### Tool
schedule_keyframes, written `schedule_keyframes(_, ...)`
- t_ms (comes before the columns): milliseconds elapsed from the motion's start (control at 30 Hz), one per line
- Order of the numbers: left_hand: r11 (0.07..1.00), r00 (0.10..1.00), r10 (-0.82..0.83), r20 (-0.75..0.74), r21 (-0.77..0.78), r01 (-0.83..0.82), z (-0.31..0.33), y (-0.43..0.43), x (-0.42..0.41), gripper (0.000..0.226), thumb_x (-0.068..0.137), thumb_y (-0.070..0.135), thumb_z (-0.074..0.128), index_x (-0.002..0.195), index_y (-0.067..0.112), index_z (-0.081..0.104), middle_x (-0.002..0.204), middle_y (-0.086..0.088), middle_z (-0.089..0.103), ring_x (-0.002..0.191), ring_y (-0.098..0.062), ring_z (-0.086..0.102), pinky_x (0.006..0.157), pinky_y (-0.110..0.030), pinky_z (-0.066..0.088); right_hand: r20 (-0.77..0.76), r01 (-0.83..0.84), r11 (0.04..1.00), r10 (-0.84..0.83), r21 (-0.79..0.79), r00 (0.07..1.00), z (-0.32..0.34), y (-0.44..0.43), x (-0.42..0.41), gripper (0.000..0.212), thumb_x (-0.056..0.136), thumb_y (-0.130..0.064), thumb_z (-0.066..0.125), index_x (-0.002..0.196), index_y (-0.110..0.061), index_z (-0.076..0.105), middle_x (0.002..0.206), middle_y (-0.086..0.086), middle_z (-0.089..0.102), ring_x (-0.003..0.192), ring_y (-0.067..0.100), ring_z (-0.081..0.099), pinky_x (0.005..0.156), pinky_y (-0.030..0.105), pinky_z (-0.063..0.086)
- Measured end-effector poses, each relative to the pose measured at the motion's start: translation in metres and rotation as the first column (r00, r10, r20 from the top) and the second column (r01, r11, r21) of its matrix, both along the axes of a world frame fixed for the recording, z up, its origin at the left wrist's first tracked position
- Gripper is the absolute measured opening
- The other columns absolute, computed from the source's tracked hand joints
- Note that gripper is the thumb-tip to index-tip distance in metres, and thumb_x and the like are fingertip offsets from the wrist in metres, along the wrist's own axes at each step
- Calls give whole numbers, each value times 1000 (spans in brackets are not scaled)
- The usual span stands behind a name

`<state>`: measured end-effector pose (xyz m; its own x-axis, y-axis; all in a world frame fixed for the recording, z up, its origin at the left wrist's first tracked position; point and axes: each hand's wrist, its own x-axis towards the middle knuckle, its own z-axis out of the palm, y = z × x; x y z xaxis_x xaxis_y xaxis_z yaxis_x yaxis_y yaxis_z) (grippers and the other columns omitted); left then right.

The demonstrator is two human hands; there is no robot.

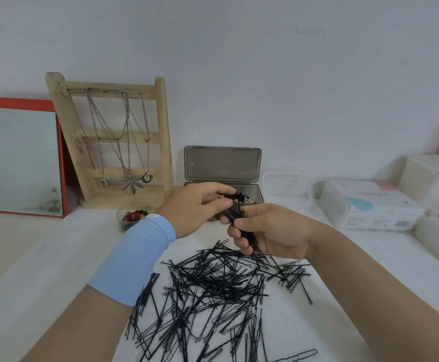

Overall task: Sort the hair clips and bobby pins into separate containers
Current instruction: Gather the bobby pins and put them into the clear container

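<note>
A large pile of black bobby pins (213, 291) lies spread on the white table in front of me. My right hand (270, 231) grips a bundle of bobby pins (235, 212) above the pile. My left hand (195, 207), with a blue wrist sleeve, pinches the top of the same bundle with thumb and fingers. Behind my hands stands an open dark grey box (222, 165) with its lid up, and small items show inside it. A small clear bowl (132, 218) with red and dark hair clips sits left of my left wrist.
A wooden jewellery rack (108, 137) with necklaces and a red-framed mirror (22, 158) stand at the back left. A clear lidded container (287, 186), a white carton (369, 205) and white tubs (432, 176) occupy the right side.
</note>
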<state>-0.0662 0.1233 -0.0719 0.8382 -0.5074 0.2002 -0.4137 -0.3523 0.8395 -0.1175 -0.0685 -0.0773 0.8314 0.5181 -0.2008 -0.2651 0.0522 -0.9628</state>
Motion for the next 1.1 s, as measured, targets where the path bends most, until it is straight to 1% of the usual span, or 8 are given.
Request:
schedule_keyframes(100, 991, 992, 122, -40, -53, -124, 5, 5, 2, 13, 94, 21, 65, 106, 22, 70, 98, 0, 76, 86, -10, 74, 76, -30, 60, 15, 81, 997, -81, -21, 997, -2, -1, 4, 18, 103, -1, 38, 105, -7, 55, 76, 5, 51, 62, 15, 47, 58, 26, 40)
schedule_keyframes(267, 959, 982, 20, -186, -274, -71, -1, -9, -1, 30, 97, -2, 54, 105, 22, 70, 106, 1, 74, 102, -13, 70, 84, -26, 58, 11, 90, 996, -90, -12, 996, -3, -1, 5, 19, 102, -1, 40, 104, -6, 58, 78, 7, 53, 65, 17, 50, 59, 27, 47)
schedule_keyframes(500, 992, 982, -95, -162, -95, 80, 4, -5, -4, 41, 96, -6, 52, 120, 27, 61, 112, -2, 73, 100, -6, 70, 86, -22, 55, -17, 1, 997, -3, -77, 1000, -2, 0, 1, 18, 102, 2, 41, 102, -6, 56, 78, 8, 56, 65, 19, 53, 61, 29, 49)
schedule_keyframes(633, 987, 991, 34, -133, 160, -13, 15, 10, -3, 27, 98, 3, 54, 118, 22, 58, 99, -4, 75, 84, -11, 74, 77, -24, 59, -17, 56, 995, -58, -83, 998, 0, -5, 3, 18, 101, 4, 39, 97, -9, 51, 72, 6, 51, 62, 19, 49, 59, 29, 43)
schedule_keyframes(700, 990, 981, 80, -176, 131, -57, 15, 12, -4, 14, 97, 5, 55, 104, 11, 67, 94, -4, 77, 84, -14, 75, 80, -31, 60, -11, 123, 991, -124, -53, 992, 0, -5, 4, 19, 102, 2, 38, 96, -11, 51, 71, 5, 50, 61, 19, 47, 59, 30, 40)
schedule_keyframes(800, 987, 977, 157, -145, -18, -162, 13, 3, -6, 18, 94, 14, 63, 91, 27, 75, 98, 8, 75, 92, -7, 69, 80, -32, 60, 33, 242, 970, -241, -28, 970, -2, -3, 7, 19, 103, -1, 37, 100, -10, 53, 70, 5, 49, 60, 18, 46, 58, 30, 39)
schedule_keyframes(900, 965, 957, 201, -211, -125, -230, 12, -6, -9, 11, 90, 19, 71, 89, 29, 77, 88, 5, 74, 70, -8, 63, 65, -23, 57, 81, 282, 959, -279, -38, 957, -4, -1, 8, 21, 104, -2, 37, 106, -7, 57, 70, 4, 50, 60, 18, 46, 59, 30, 39)
schedule_keyframes(1100, 960, 956, 264, -130, -54, -273, 8, -13, -13, 7, 81, 24, 79, 81, 19, 75, 76, 5, 76, 66, -9, 66, 66, -22, 51, 101, 227, 970, -218, -83, 971, -3, 0, 6, 18, 104, -4, 40, 108, -2, 57, 72, 4, 51, 61, 16, 47, 59, 29, 41)
